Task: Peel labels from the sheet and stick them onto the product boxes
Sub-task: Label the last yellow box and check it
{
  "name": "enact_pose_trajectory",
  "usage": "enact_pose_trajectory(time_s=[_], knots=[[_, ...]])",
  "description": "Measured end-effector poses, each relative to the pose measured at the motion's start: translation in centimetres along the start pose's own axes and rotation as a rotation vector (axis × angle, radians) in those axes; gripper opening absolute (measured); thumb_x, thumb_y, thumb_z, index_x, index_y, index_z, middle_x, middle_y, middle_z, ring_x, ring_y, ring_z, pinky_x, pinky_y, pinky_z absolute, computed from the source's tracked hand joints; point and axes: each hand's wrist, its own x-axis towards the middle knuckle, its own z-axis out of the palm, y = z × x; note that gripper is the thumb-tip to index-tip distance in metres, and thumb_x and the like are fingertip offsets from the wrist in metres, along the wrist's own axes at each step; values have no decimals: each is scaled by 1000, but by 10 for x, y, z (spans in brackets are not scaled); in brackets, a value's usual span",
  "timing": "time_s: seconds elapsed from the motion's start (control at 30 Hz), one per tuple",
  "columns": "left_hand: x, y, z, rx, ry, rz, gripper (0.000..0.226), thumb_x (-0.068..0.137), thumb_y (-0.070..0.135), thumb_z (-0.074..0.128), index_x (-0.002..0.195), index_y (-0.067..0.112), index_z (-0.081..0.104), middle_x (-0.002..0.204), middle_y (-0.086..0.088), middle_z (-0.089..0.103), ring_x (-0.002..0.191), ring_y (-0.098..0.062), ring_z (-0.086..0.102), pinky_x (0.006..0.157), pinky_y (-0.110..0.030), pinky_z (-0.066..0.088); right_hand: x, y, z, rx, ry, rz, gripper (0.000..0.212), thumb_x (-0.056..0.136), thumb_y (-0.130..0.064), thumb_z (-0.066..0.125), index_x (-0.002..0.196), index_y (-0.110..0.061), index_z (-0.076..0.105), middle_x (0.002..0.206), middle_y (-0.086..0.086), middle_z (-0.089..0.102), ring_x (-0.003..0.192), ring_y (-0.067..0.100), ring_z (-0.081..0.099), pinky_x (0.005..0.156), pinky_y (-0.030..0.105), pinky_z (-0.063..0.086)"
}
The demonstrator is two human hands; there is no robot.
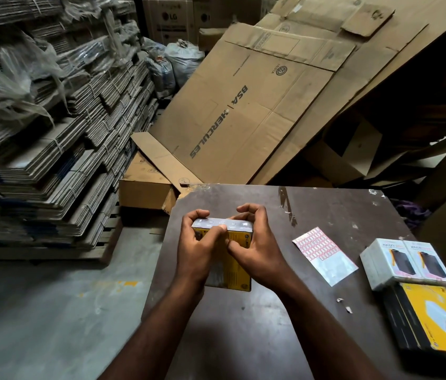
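Over the dark counter (326, 215), the left hand (197, 248) and right hand (254, 250) are both gripping a yellow box (236, 272), thumbs apparently pressing its face.

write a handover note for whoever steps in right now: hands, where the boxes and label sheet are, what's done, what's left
Left hand and right hand both grip the held yellow box over the table, thumbs on its upper face.
Label sheet lies flat right of the hands; far part holds labels, near part looks bare.
Two white boxes and a flat yellow box sit at the table's right edge.
Done: cannot tell whether any box is labelled. Left: label the rest.
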Motion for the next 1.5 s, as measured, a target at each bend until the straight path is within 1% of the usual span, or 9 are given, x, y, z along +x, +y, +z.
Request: enact_pose_trajectory(time_s=[0.23,0.57,0.73,0.9,1.03,1.13,1.23,1.37,1.5], knots=[[4,0,7,-145,155,-80,28,75,8,65,96,24,55,93,-3,58,85,-22,57,66,-36,45,-2,1,5,-38,-26,-32,60,76,-9,69,122,-28,37,107,-2,57,100,14,63,84,32,59],[8,3,3,-168,170,-164,23,97,13,43,86,27,58,83,0,60,86,-20,56,69,-32,44,1,-3,-2,30,-127,56,54,85,-12,73,125,-23,39,116,1,55,110,14,60,88,27,56],[-2,1,7,-88,123,-111,18,101,19,41,102,23,58,101,-10,62,93,-22,57,73,-36,45,0,0,12,70,141,119,37,82,-24,80,107,-27,53,105,-1,62,98,10,64,79,23,55],[-11,1,7,-29,24,-25,18,98,28,48,113,23,56,108,-5,63,94,-19,59,71,-32,48,0,-1,19,236,324,268,31,63,-26,75,89,-22,59,95,6,65,91,25,65,75,40,56],[-11,3,2,80,-121,6,26,100,36,51,125,31,51,117,3,59,100,-13,58,67,-18,49,1,-1,15,191,364,275,18,80,-16,73,86,-21,57,88,2,62,82,18,60,70,35,52],[-11,4,-1,151,-210,53,34,98,32,52,132,30,45,117,11,55,93,5,60,66,-9,50,2,1,12,159,423,272,11,87,-19,68,83,-20,58,83,1,61,80,19,60,71,39,52],[-11,3,-1,220,-213,118,47,89,32,65,132,28,44,116,14,55,92,13,59,75,-13,53,3,2,10,184,418,303,9,91,-24,67,90,-20,60,91,4,64,87,22,63,75,41,55],[-12,0,-2,287,-208,156,62,77,45,67,132,31,41,118,17,53,102,5,59,82,-18,55,2,-1,6,256,352,389,20,97,-35,61,105,-16,61,104,12,67,99,29,67,84,47,58],[-10,1,-9,299,-291,178,61,87,31,65,140,29,33,127,3,52,109,-4,59,82,-14,52,-2,-11,-5,320,190,386,35,93,-41,63,118,-17,56,116,13,63,100,23,66,70,29,54]])
